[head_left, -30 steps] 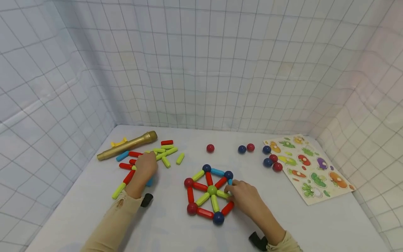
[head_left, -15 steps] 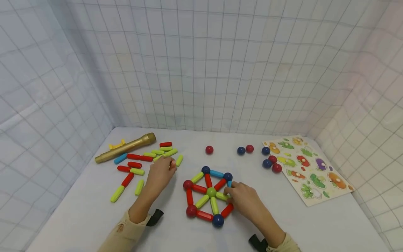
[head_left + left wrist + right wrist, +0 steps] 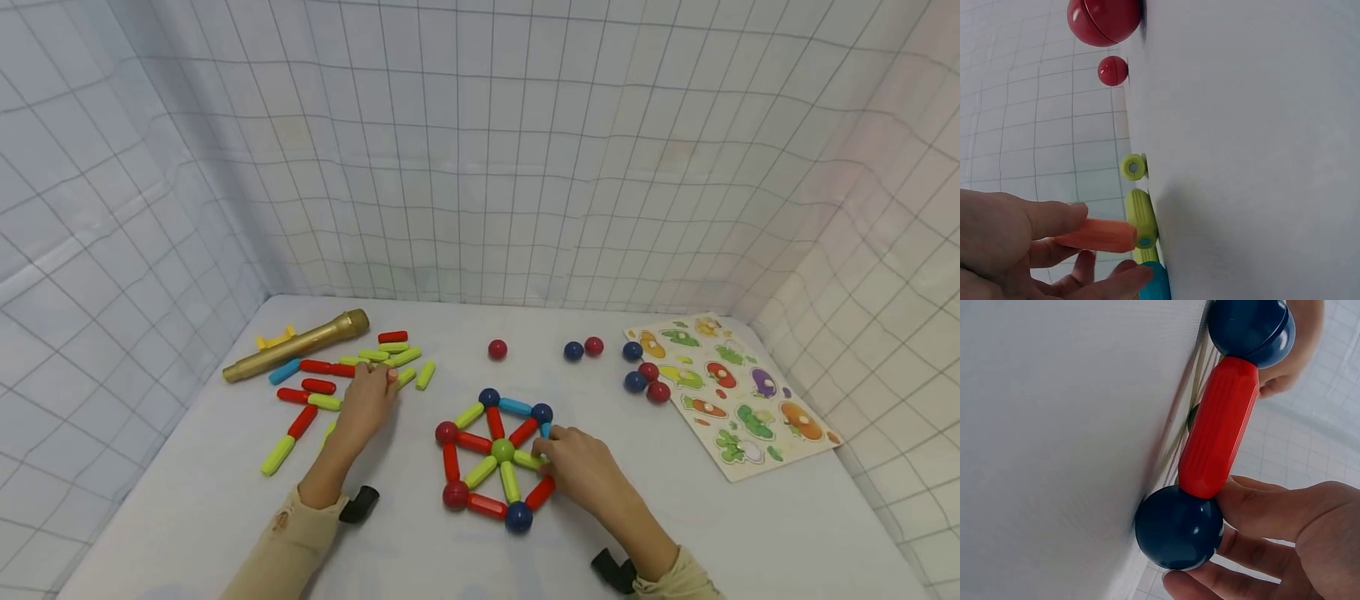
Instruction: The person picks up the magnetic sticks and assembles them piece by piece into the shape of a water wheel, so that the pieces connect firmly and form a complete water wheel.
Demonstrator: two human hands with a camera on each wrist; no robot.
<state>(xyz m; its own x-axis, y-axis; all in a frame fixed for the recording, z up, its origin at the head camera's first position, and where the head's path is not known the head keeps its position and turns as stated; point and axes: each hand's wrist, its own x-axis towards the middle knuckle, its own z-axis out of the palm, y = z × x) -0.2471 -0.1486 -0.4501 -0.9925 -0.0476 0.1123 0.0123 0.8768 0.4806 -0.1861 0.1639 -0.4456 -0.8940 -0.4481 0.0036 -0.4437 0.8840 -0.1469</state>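
My left hand (image 3: 365, 402) is over the loose sticks at the left. In the left wrist view, its thumb and fingers pinch an orange-red magnetic stick (image 3: 1100, 236), and a fingertip is right at a blue stick (image 3: 1156, 285). A flat wheel of sticks and balls lies mid-table around a green centre ball (image 3: 502, 451). At its right corner my right hand (image 3: 587, 472) grips a blue magnetic ball (image 3: 1175, 528), hidden in the head view. A red stick (image 3: 1219, 428) joins that ball to another blue ball (image 3: 1249, 328), with the thumb against the stick's end.
Behind the left hand lie a gold toy microphone (image 3: 300, 344) and a yellow piece (image 3: 276, 337). Loose red balls (image 3: 497, 349) and blue balls (image 3: 573, 351) sit farther back. A vegetable puzzle board (image 3: 731, 392) lies at the right. Grid-patterned sheets (image 3: 525, 167) stand around the table.
My left hand has moved right from the red sticks, then slightly back left over the green ones, uncovering several sticks. The right hand stays at the wheel's right corner.
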